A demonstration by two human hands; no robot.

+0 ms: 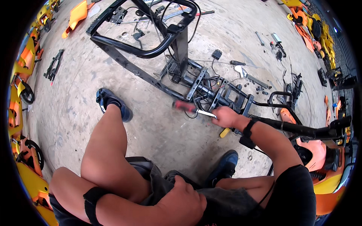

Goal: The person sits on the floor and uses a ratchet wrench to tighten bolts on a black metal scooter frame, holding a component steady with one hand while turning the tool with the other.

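Note:
My right hand is closed on the thin metal shaft of a screwdriver, whose blurred red and black handle points left over the black metal frame. Cables and brackets sit along the frame's lower section, beneath and behind this hand. A small yellow object lies on the floor just below it. My left hand rests on my grey shorts with fingers loosely extended and nothing visible in them.
Loose tools, including an adjustable wrench, and small parts lie on the concrete floor around the frame. A black bracket lies at left. Yellow and orange scooters and body panels line both sides. My shod feet flank the bare floor before me.

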